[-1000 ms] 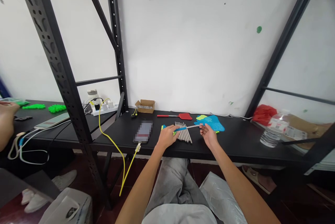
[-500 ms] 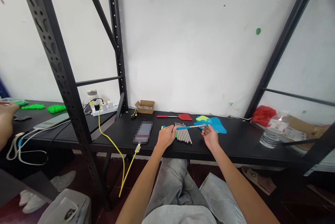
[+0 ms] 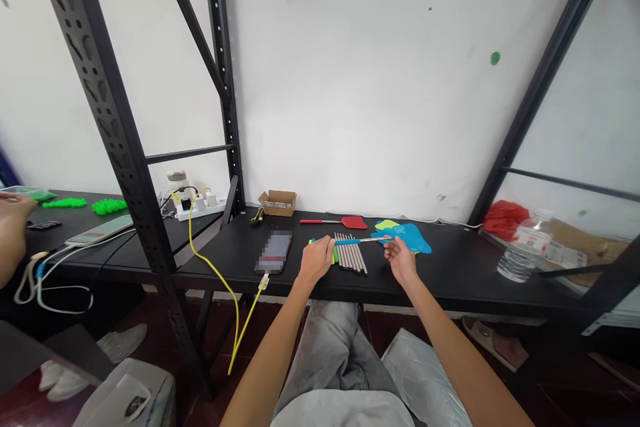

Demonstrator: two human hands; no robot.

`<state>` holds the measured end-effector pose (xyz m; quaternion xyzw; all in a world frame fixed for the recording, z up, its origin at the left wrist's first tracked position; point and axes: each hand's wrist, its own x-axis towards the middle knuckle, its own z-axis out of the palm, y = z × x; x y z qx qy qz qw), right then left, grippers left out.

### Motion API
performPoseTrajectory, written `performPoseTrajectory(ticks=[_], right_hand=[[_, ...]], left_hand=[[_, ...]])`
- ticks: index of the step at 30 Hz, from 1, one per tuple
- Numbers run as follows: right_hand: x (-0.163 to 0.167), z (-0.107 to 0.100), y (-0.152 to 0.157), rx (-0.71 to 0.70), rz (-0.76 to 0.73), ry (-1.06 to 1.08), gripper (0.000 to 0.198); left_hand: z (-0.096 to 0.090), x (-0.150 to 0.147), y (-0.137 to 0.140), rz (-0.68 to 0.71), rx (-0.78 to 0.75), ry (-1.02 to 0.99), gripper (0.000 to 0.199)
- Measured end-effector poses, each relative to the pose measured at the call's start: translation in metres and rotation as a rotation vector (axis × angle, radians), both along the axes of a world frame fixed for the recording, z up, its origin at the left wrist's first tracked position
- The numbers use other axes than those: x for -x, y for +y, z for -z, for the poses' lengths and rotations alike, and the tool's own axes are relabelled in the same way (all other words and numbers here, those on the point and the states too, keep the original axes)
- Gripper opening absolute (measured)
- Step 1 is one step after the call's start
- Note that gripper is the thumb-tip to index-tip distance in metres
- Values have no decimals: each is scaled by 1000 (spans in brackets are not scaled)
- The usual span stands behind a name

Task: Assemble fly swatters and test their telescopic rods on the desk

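Observation:
My left hand point(image 3: 317, 259) is closed around a blue fly swatter handle point(image 3: 347, 242), held level above the table. From its right end runs a thin metal rod point(image 3: 374, 239). The fingers of my right hand point(image 3: 401, 260) pinch the far end of that rod, in front of the blue swatter heads point(image 3: 415, 238). Whether the rod touches one of those heads I cannot tell. Below the handle lies a row of several grey metal tubes point(image 3: 353, 258). Green handles point(image 3: 335, 255) are partly hidden by my left hand. A red fly swatter point(image 3: 353, 222) lies whole behind them.
A phone point(image 3: 274, 250) with a yellow cable point(image 3: 214, 268) lies left on the black table point(image 3: 465, 274). Behind stands a small open cardboard box point(image 3: 278, 202). A water bottle point(image 3: 525, 247) is at the right, near a shelf post point(image 3: 545, 80). Another person's hand point(image 3: 13, 230) shows far left.
The blue handle and its rod have shifted very slightly left with my left hand. Both hands keep the same grip, and the things on the table stay put.

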<state>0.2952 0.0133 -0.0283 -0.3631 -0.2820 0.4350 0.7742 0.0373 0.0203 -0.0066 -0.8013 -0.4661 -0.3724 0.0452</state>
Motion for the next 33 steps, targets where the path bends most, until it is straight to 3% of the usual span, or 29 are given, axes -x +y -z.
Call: performPoseTrajectory(ticks=[33], right_hand=[[1,3,0,14,-41,-151,33]], left_hand=[[2,0,2,5,47,39,44]])
